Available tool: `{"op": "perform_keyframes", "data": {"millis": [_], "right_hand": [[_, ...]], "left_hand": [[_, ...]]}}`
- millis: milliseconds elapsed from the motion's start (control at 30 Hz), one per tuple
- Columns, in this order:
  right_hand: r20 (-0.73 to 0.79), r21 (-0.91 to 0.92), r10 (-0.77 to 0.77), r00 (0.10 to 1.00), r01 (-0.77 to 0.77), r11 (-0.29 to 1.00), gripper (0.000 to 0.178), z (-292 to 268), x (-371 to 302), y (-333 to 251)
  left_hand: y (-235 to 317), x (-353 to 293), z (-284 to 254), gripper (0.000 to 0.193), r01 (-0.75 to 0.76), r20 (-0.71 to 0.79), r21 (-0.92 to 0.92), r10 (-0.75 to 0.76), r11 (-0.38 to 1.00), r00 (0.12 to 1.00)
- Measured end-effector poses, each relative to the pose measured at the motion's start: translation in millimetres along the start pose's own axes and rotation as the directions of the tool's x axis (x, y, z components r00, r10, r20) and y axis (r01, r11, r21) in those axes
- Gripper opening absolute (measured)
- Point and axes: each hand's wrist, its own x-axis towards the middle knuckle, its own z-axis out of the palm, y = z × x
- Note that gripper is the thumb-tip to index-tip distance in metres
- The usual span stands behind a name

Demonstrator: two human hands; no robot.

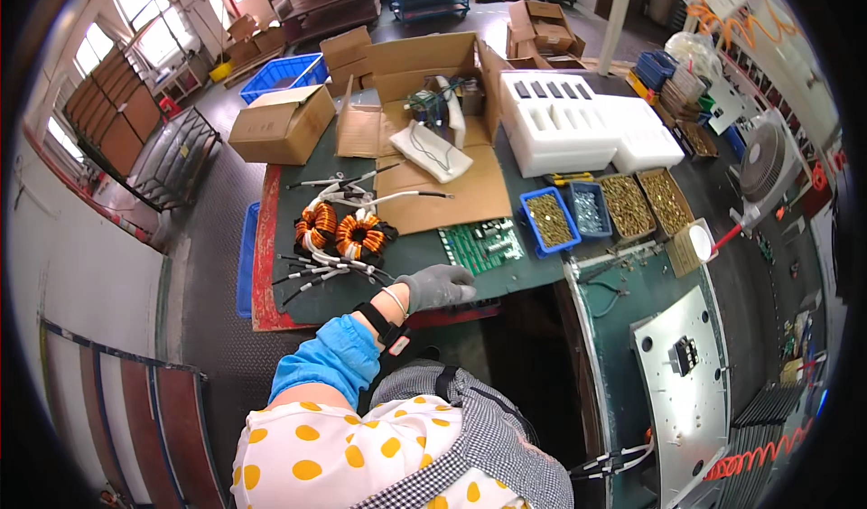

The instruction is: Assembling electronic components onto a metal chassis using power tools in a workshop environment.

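Observation:
My left hand (438, 286), in a grey glove, rests at the near edge of the green-topped table (361, 299). Its fingers stretch loosely to the right, and I see nothing held in them. Just beyond it lies a green circuit board (483, 245) with small parts on it. To the left of the board sit two copper-wound ring coils (361, 234) with white and black-tipped leads. An open cardboard box (442, 204) behind them holds an electronic unit with wires (433, 104) and a white foam piece (431, 151). My right hand is out of view.
Bins of small brass-coloured and silvery fasteners (553, 218) stand to the right, below white foam blocks (569, 130). The right bench carries pliers (607, 294), a metal plate with a black component (679, 373) and a red coiled hose (759, 455). A fan (764, 158) stands far right.

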Motion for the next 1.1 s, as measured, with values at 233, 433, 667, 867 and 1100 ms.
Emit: {"op": "perform_keyframes", "data": {"millis": [233,433,667,867,1100], "right_hand": [[-0.028,0.03,-0.031,0.999,0.031,0.999,0.043,31,-44,-23],[-0.071,0.082,-0.032,0.997,0.038,0.996,0.038,35,-62,-47],[0.628,-0.004,-0.227,0.744,0.294,0.956,0.018,138,-123,-130],[0.867,-0.073,-0.146,0.477,0.412,0.908,0.016,167,-110,-96],[0.891,-0.128,-0.035,0.453,0.325,0.937,0.019,174,-98,-65]], "left_hand": [[-43,-52,-102,0.049,-0.056,-0.015,-0.271,0.054,0.961,0.998],[-100,-95,-147,0.04,-0.044,-0.262,-0.414,-0.072,0.909,0.962],[-70,-122,-205,0.031,-0.244,-0.336,-0.299,0.138,0.922,0.932],[15,-98,-260,0.035,-0.149,-0.334,-0.243,0.062,0.959,0.941],[17,50,-346,0.043,0.158,-0.474,0.126,-0.081,0.979,0.877]]}}
